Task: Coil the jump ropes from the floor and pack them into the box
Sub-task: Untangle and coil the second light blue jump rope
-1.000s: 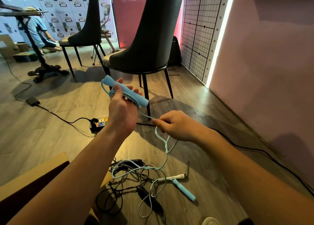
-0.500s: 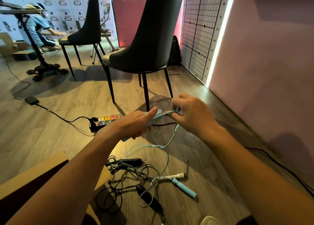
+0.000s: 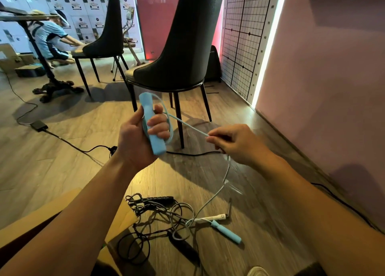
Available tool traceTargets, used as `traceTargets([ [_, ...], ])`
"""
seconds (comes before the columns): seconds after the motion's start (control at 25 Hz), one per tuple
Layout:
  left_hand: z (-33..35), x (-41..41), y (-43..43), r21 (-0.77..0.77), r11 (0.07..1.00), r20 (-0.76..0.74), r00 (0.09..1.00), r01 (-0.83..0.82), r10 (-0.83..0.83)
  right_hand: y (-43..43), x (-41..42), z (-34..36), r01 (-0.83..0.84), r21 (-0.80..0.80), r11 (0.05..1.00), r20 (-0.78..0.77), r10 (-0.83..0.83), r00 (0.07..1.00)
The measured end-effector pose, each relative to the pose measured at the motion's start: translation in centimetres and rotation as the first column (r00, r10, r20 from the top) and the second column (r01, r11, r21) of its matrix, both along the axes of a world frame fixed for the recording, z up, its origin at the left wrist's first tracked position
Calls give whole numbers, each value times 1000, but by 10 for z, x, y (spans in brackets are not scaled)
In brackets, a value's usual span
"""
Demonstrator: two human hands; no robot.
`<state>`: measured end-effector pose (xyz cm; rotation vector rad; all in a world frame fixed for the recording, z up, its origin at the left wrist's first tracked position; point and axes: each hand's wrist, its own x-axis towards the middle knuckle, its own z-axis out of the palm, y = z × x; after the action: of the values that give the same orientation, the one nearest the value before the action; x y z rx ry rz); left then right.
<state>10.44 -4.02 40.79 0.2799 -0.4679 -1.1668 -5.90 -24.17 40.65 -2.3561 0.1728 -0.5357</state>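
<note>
At near left, a cardboard box (image 3: 123,217) sits on the floor beside tangled black jump ropes (image 3: 158,215). The left hand (image 3: 141,136) grips a blue handle (image 3: 152,127) wrapped in pale cord (image 3: 187,125). Further right, the right hand (image 3: 235,142) pinches that cord, which trails down to a second blue handle (image 3: 226,232) on the floor.

Bare floor (image 3: 270,223) right of the rope tangle (image 3: 162,215) is open. Chair legs (image 3: 179,119) just ahead, box flap (image 3: 123,217) left, wall (image 3: 323,88) close right.
</note>
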Motion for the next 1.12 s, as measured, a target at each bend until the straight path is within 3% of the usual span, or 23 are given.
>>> traceTargets([
  [0.08, -3, -5, -4, -26, 984, -145, 975, -176, 170, 12, 8, -5, -54, -18, 998, -151, 50, 987],
  [0.16, -4, -8, -13, -12, 928, -144, 919, -371, 366, 26, 12, -9, -109, 81, 991, -322, 130, 938],
  [0.24, -3, -11, -22, 77, 812, 0, 815, -578, 580, 36, 16, -9, -137, 128, 982, -390, 176, 904],
  [0.36, -5, -6, -22, 80, 574, 343, 563, -815, 752, 37, 19, -8, -142, 25, 990, -467, 137, 874],
  [0.4, -7, -3, -20, 26, 493, 552, 424, -870, 718, 35, 19, -8, -138, -8, 990, -488, 117, 865],
  [0.48, -15, 2, -16, -95, 414, 911, 88, -905, 402, 31, 17, -9, -123, -66, 990, -469, 78, 880],
  [0.52, -20, 2, -16, -95, 421, 982, -15, -902, 189, 30, 15, -8, -110, -104, 989, -410, 58, 910],
  [0.6, -26, -3, -18, 18, 445, 978, -78, -895, -195, 28, 12, -4, -63, -138, 988, -254, 26, 967],
  [0.72, -21, -14, -15, 302, 534, 850, -30, -789, -526, 18, 7, 4, 16, 45, 999, -143, -10, 990],
  [0.76, -18, -17, -12, 416, 535, 812, 35, -736, -583, 11, 4, 5, 63, 106, 992, -129, -49, 990],
  [0.88, -10, -24, -4, 707, 525, 699, 360, -473, -617, -10, -7, 5, 203, 216, 955, -101, -185, 978],
  [1.0, -5, -30, 0, 771, 611, 594, 548, -179, -589, -19, -9, -1, 233, 230, 945, -112, -212, 971],
  [1.12, 0, -30, -2, 600, 778, 485, 689, 185, -539, -20, -7, -4, 253, 199, 947, -97, -238, 966],
])
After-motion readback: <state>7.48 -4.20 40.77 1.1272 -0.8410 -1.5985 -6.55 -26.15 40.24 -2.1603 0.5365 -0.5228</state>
